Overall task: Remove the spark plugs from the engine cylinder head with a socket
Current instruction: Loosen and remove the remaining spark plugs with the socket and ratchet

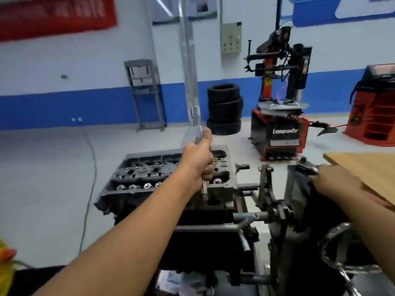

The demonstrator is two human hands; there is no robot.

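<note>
The left hand (197, 161) is raised over the engine cylinder head (171, 174), its fingers curled tightly round a long silver socket wrench (197, 127). The tool stands nearly upright: its socket end pokes out above the fist, and a short length of the shaft shows below the hand, close over the near right part of the head. Whether the lower tip touches the head cannot be told.

The cylinder head lies flat on top of the dark engine block, mounted on a grey engine stand (267, 201), with a row of round openings along its near edge.

The right hand (335, 180) rests on a dark block at the top of the stand; its fingers lie over the far side, and how tightly they close cannot be told. A wooden desk (363, 167) lies just beyond that hand.

Further back, on the grey floor, stand a stack of 3 black tyres (224, 107), a red and black tyre changer (280, 116), a red cabinet (376, 107) and a grey metal frame (145, 92) against the blue and white wall.
</note>
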